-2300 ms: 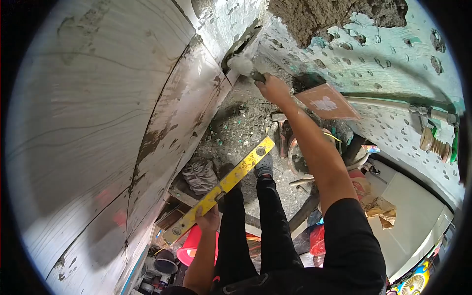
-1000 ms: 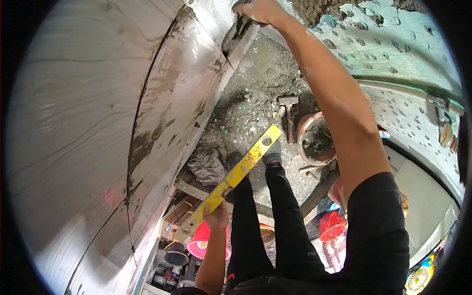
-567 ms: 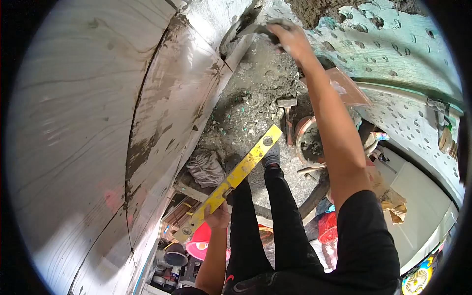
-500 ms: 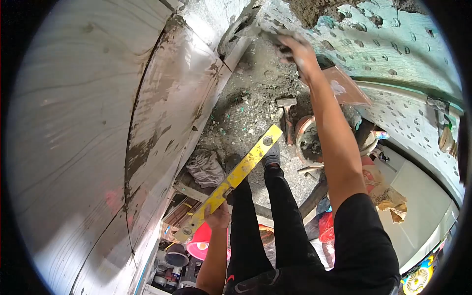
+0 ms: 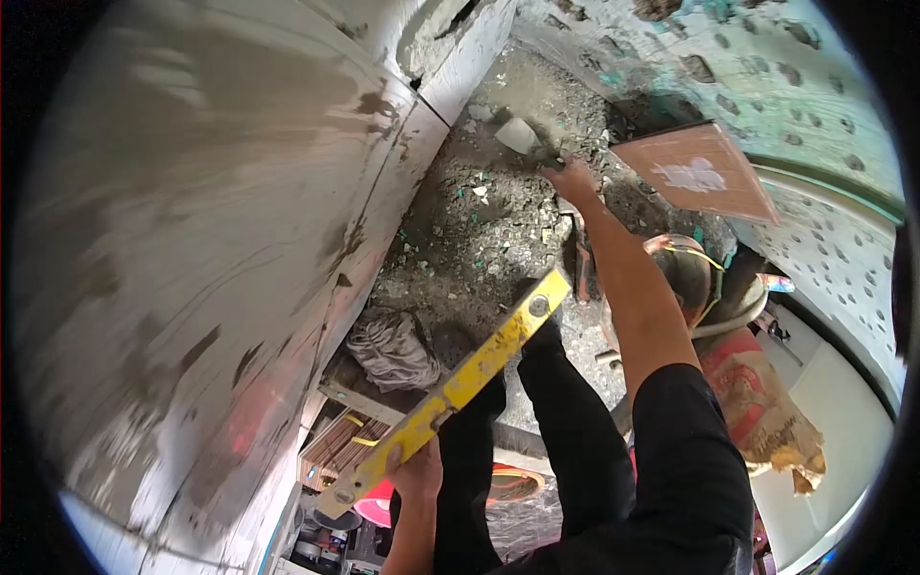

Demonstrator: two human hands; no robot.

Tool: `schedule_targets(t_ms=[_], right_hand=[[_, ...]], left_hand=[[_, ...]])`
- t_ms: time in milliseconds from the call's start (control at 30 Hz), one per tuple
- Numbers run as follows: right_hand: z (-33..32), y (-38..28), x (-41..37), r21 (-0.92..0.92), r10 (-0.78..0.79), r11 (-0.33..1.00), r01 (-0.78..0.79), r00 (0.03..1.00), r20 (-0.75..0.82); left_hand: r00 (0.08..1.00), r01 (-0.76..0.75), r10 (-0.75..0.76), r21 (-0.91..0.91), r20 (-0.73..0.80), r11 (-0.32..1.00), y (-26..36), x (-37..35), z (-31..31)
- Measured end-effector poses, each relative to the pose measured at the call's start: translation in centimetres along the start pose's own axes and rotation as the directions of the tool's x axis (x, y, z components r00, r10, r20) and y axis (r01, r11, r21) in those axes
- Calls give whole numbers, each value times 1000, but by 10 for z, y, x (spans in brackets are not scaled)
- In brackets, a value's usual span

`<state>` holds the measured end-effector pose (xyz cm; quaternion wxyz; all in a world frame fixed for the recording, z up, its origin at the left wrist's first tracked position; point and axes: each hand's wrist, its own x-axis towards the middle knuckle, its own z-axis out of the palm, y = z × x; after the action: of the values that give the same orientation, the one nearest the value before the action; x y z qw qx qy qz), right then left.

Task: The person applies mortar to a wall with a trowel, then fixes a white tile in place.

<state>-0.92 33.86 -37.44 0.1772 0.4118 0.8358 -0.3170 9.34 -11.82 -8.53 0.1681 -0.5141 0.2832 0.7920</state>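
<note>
My left hand (image 5: 416, 468) is closed around the lower end of a yellow spirit level (image 5: 460, 388), which is smeared with dried mortar and slants up to the right across my legs. My right hand (image 5: 572, 182) reaches forward, low over the rubble-strewn floor, and grips a trowel (image 5: 518, 137) whose pale blade points to the upper left. Just below that forearm lies a hammer (image 5: 583, 273), its head partly hidden by the arm. A brown tile (image 5: 700, 174) with a white smear leans against the right wall.
Bunched grey cloth (image 5: 393, 350) lies by the floor's left edge. Tiled wall (image 5: 278, 240) rises on the left, a pitted green-white wall (image 5: 815, 86) on the right. A bucket (image 5: 685, 273) and a torn paper sack (image 5: 767, 412) stand right of my arm.
My right hand has come down from the far corner toward the middle of the floor, and the trowel now shows clearly. The view has shifted; my left hand still holds the level.
</note>
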Motion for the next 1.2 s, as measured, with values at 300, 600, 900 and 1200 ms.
schedule_targets(t_ms=[300,600,900,1200], right_hand=[[46,-20,67,90,-145,985,148,989,-30],[4,-36,0,346,-127,916,203,965,-229],[-138,-113,-120,806,31,577,132,983,-182],[-117,-147,-100,463,-70,822,331,867,-494]], left_hand=[[999,15,-12,62,-43,998,0,42,-24],[999,26,-24,37,-45,999,-10,24,-11],[998,59,-61,69,18,996,-16,-20,2],[996,83,-84,34,19,996,4,-33,-5]])
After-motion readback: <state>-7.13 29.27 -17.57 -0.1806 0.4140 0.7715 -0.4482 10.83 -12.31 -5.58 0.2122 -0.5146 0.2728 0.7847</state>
